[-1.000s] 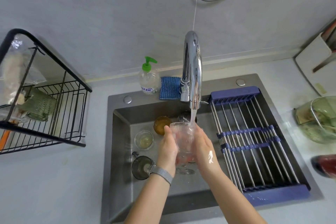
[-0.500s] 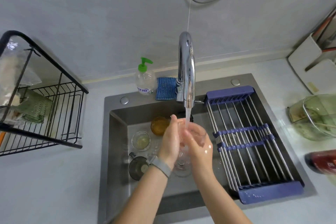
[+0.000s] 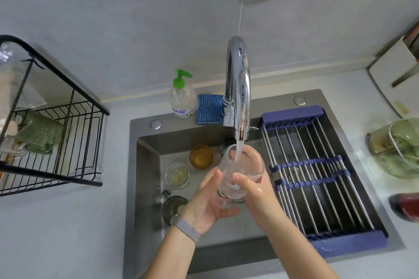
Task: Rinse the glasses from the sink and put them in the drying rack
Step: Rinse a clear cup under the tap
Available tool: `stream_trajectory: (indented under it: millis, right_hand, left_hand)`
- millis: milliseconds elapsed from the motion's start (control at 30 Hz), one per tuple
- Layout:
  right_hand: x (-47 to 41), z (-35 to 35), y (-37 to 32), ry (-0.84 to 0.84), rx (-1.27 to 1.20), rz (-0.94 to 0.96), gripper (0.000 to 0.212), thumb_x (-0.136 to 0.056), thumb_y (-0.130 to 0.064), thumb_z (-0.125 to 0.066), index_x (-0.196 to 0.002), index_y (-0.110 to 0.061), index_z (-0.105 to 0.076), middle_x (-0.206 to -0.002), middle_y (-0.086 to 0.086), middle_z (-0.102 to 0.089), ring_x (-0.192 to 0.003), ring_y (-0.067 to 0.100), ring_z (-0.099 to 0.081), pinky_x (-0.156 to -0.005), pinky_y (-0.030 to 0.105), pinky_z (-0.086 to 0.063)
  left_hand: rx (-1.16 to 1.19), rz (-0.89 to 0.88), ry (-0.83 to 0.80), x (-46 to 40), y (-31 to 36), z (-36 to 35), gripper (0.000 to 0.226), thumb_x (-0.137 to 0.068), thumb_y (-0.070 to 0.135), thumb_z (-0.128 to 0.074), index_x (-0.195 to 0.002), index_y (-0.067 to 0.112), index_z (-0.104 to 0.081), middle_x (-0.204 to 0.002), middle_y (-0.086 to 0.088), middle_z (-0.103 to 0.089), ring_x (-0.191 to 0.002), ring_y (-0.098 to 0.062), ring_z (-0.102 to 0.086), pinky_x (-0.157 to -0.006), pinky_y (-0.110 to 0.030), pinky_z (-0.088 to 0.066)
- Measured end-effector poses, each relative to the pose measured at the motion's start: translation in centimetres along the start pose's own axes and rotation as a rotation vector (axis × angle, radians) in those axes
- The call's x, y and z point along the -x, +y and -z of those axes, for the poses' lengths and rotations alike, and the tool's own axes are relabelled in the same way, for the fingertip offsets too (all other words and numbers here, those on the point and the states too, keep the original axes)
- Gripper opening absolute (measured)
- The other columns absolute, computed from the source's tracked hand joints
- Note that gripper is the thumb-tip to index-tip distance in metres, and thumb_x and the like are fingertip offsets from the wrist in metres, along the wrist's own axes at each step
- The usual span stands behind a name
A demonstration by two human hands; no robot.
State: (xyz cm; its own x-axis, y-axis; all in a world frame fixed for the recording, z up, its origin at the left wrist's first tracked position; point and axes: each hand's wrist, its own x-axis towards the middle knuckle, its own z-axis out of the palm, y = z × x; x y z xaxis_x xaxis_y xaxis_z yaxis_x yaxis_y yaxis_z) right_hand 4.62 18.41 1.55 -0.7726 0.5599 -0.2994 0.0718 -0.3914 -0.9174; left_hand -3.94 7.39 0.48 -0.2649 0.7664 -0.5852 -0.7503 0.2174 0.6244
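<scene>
A clear ribbed glass (image 3: 247,166) is under the running chrome tap (image 3: 238,88), mouth tilted up towards the stream. My right hand (image 3: 256,195) grips its side, thumb over the rim. My left hand (image 3: 207,204) cups the glass from the left and below with relaxed fingers. In the grey sink (image 3: 145,188) stand an amber glass (image 3: 201,156), a small clear glass (image 3: 177,175) and a dark mug (image 3: 173,209). Another glass (image 3: 225,144) shows partly behind the held one. The black wire drying rack (image 3: 68,142) on the left holds a green ribbed glass (image 3: 40,133).
A blue-and-steel roll-up rack (image 3: 317,176) covers the sink's right half. A soap bottle (image 3: 182,95) and blue cloth (image 3: 209,108) sit behind the sink. A green bowl (image 3: 399,147) and a red object (image 3: 405,208) are on the right counter.
The glass has turned from upright between both palms to mouth-up under the stream. My left hand has opened and slid lower beneath it, and my right thumb now hooks the rim.
</scene>
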Motion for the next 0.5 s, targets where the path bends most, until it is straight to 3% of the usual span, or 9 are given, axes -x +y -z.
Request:
stream_trajectory:
  millis: [67, 133, 200, 267, 367, 433, 500]
  right_hand:
    - [-0.6, 0.6, -1.4, -0.145, 0.028, -0.058, 0.077, -0.060, -0.045, -0.084, -0.130, -0.025, -0.058, -0.126, 0.007, -0.064, -0.118, 0.026, -0.062, -0.101, 0.046, -0.050]
    - [-1.3, 1.2, -2.8, -0.267, -0.100, -0.122, 0.065, -0.069, -0.052, -0.080, -0.123, -0.018, -0.066, -0.120, 0.012, -0.066, -0.113, 0.027, -0.063, -0.097, 0.040, -0.051]
    - [-1.9, 1.4, -4.0, -0.271, -0.170, -0.224, 0.045, -0.083, -0.040, -0.072, -0.115, -0.009, -0.070, -0.109, 0.014, -0.068, -0.101, 0.028, -0.065, -0.088, 0.035, -0.053]
    - [-2.7, 1.4, -4.7, -0.176, 0.183, -0.337, 0.015, -0.091, -0.015, -0.064, -0.101, -0.010, -0.074, -0.096, 0.011, -0.072, -0.088, 0.026, -0.066, -0.081, 0.036, -0.053]
    - [-3.7, 1.2, -5.4, -0.144, 0.971, -0.425, 0.021, -0.092, -0.017, -0.056, -0.086, -0.005, -0.073, -0.077, 0.010, -0.071, -0.064, 0.023, -0.065, -0.063, 0.032, -0.058]
    - [-4.1, 0.9, -5.8, -0.097, 1.123, -0.406, 0.030, -0.092, -0.021, -0.054, -0.083, 0.000, -0.072, -0.063, 0.009, -0.065, -0.052, 0.023, -0.062, -0.053, 0.029, -0.056]
    - [-4.6, 0.7, -5.7, -0.129, 1.263, -0.377, 0.028, -0.093, -0.015, -0.051, -0.091, 0.003, -0.072, -0.068, 0.005, -0.063, -0.066, 0.025, -0.065, -0.060, 0.026, -0.051]
  left_hand:
    - [0.018, -0.033, 0.005, -0.1, -0.1, 0.5, 0.107, -0.050, 0.073, -0.081, -0.138, 0.019, -0.052, -0.114, -0.009, -0.064, -0.087, -0.016, -0.063, -0.054, -0.025, -0.049]
    - [0.008, -0.068, 0.017, -0.4, -0.1, 0.9, 0.106, -0.048, 0.074, -0.081, -0.136, 0.022, -0.053, -0.115, -0.007, -0.065, -0.085, -0.015, -0.058, -0.050, -0.022, -0.037]
    - [-0.033, -0.084, 0.045, -0.7, 0.0, 1.0, 0.097, -0.043, 0.076, -0.081, -0.126, 0.030, -0.061, -0.115, -0.004, -0.067, -0.082, -0.014, -0.054, -0.046, -0.020, -0.028]
    - [-0.112, -0.112, 0.088, -0.8, 0.2, 1.0, 0.091, -0.038, 0.079, -0.080, -0.116, 0.033, -0.066, -0.106, -0.001, -0.068, -0.075, -0.010, -0.055, -0.044, -0.019, -0.027]
    - [-0.240, -0.144, 0.206, -0.8, 0.6, 1.3, 0.092, -0.034, 0.080, -0.080, -0.112, 0.033, -0.065, -0.108, -0.001, -0.069, -0.081, -0.014, -0.063, -0.041, -0.018, -0.034]
    - [-0.313, -0.150, 0.266, -0.9, 1.0, 1.4, 0.089, -0.034, 0.082, -0.078, -0.110, 0.037, -0.065, -0.114, -0.002, -0.067, -0.093, -0.022, -0.066, -0.042, -0.018, -0.038]
    - [-0.355, -0.134, 0.288, -0.9, 1.2, 1.3, 0.083, -0.039, 0.079, -0.077, -0.110, 0.039, -0.063, -0.117, 0.000, -0.066, -0.096, -0.023, -0.065, -0.041, -0.018, -0.038]
